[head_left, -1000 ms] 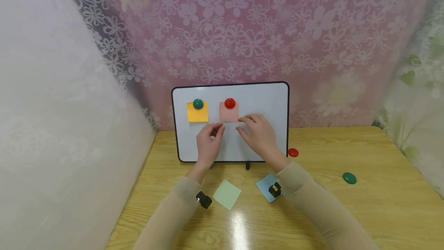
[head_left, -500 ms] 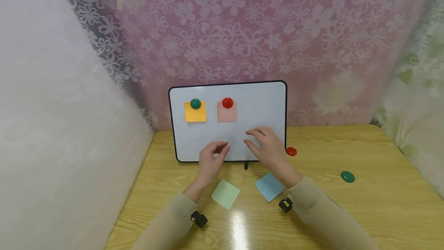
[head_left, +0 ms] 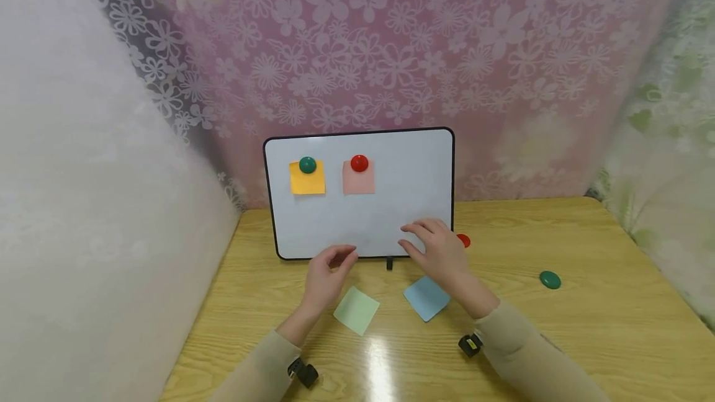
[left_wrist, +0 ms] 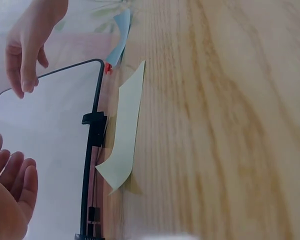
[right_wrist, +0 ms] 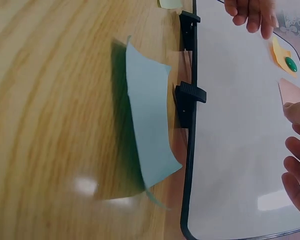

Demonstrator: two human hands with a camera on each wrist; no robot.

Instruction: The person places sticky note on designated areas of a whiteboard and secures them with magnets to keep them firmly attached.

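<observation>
A whiteboard (head_left: 313,222) bears an orange sticky note (head_left: 304,186) under a green magnet (head_left: 307,165) and a pink sticky note (head_left: 359,184) under a red magnet (head_left: 359,163). My left hand (head_left: 325,278) hovers before the board's lower edge, loosely bent and holding nothing. To its right my right hand (head_left: 442,254) is raised before the board's lower right corner, thumb and fingers apart, also bare. Below them on the table lie a pale green sticky note (head_left: 356,311) and a blue sticky note (head_left: 427,298), both with curled edges in the wrist views.
A second red magnet (head_left: 464,240) lies by the board's right edge, partly hidden by my right hand. Farther right on the wooden table (head_left: 603,327) is another green magnet (head_left: 550,280). Black clip feet (right_wrist: 190,95) hold the board's bottom edge. Flowered walls rise behind and beside.
Both hands have drawn back and down from the pink note, the right one also moving rightward. The notes and magnets stay in place while the head view shifts slightly.
</observation>
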